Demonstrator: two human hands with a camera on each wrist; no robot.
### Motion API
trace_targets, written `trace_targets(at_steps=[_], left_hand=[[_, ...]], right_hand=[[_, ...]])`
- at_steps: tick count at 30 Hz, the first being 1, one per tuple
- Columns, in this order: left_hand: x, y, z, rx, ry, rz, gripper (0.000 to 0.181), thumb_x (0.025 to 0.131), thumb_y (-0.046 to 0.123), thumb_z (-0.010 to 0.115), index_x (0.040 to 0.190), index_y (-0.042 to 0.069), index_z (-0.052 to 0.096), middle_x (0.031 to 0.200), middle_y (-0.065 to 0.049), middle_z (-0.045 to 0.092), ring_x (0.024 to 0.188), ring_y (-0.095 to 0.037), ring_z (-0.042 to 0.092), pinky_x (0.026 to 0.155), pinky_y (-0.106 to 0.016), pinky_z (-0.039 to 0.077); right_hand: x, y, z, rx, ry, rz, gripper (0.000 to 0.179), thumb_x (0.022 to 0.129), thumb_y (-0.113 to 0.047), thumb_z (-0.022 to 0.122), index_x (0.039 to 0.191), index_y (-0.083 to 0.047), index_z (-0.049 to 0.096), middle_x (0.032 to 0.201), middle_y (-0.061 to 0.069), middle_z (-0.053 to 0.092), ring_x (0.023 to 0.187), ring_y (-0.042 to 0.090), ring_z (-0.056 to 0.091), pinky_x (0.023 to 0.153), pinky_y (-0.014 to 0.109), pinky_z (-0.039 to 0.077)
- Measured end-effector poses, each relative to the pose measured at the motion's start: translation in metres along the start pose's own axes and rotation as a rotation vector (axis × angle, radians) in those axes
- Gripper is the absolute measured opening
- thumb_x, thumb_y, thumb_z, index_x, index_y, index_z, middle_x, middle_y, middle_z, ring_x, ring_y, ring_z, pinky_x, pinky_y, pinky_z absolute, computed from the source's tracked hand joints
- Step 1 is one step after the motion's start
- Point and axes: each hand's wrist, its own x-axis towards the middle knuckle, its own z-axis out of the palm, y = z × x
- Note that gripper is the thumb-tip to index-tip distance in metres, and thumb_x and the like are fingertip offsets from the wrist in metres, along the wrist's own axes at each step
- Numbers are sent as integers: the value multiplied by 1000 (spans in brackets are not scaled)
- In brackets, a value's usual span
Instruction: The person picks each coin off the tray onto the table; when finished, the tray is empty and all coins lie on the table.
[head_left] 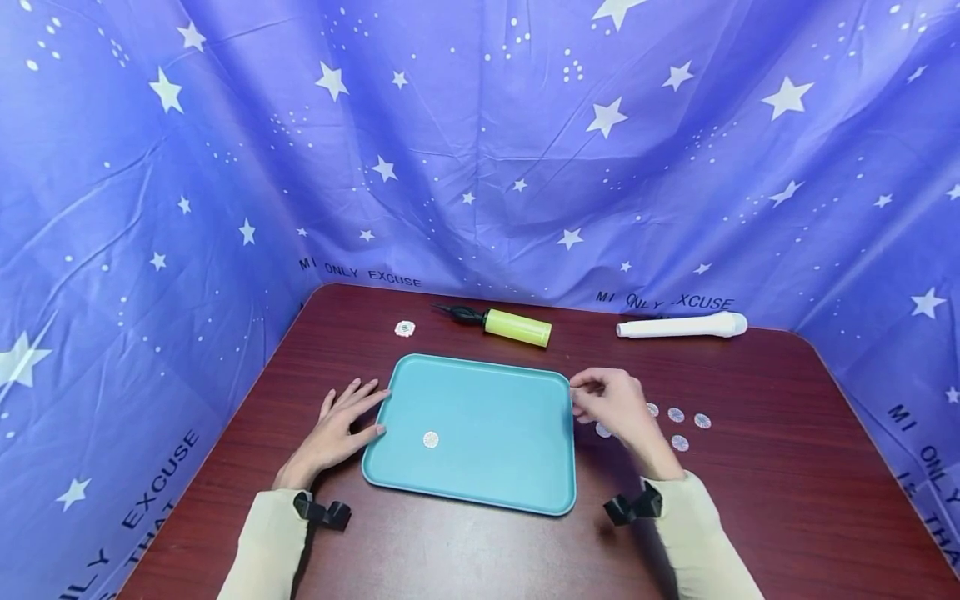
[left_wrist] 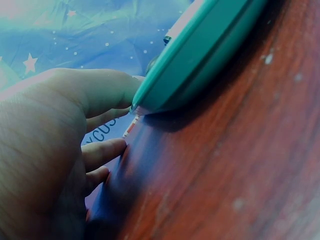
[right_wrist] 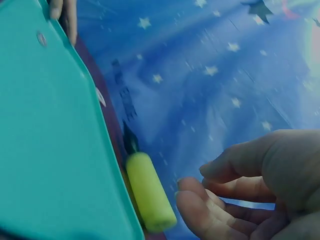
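Observation:
A turquoise tray (head_left: 480,425) lies on the table, with one small round patterned disc (head_left: 431,439) on its left part. My left hand (head_left: 341,429), fingers spread, touches the tray's left rim with thumb and fingertips. Just past the right rim is my right hand (head_left: 613,407), its fingers loosely bent. In the right wrist view a gap shows between thumb (right_wrist: 232,162) and fingers (right_wrist: 200,210), with nothing seen in it. Several similar discs (head_left: 676,414) lie beside and behind the right hand, one of them (head_left: 603,430) close under its wrist side.
Behind the tray lies a yellow-green hand pump (head_left: 517,327) with a black nozzle. To its left is another round disc (head_left: 405,328). A white wand-like stick (head_left: 682,326) lies at the back right. Blue star-print cloth (head_left: 480,150) hangs around the table (head_left: 450,550).

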Motion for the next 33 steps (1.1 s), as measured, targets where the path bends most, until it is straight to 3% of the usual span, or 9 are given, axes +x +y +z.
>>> trace_targets(at_steps=[8,15,27,33], left_hand=[[0,-1,0,-15,1,6,59,90,31,71,145,17,54,158,-19,42,152,-47,23,117,-71,0],[0,-1,0,-16,0,2,59,91,32,71,146,18,54,158,-19,41,152,-46,22,117,-71,-1],[0,-1,0,-14,-1,2,59,90,31,71,145,18,54,159,-19,41,153,-46,22,117,-71,-1],[0,-1,0,-8,-1,-1,59,90,31,71,146,18,54,159,-19,41,153,-46,22,117,-71,-1]], right_hand=[[4,-23,47,-6,-103,-50,16,87,-6,69,99,3,74,78,11,73,61,19,74,53,30,59],[5,-35,82,-30,-218,-144,18,87,-6,65,100,2,74,77,9,73,56,18,70,52,26,55],[7,-44,127,-14,-333,-167,22,90,-7,64,108,2,74,79,8,73,57,18,70,55,26,56],[9,-39,150,-61,-349,-185,20,89,-7,67,106,0,75,78,7,74,54,9,65,53,23,54]])
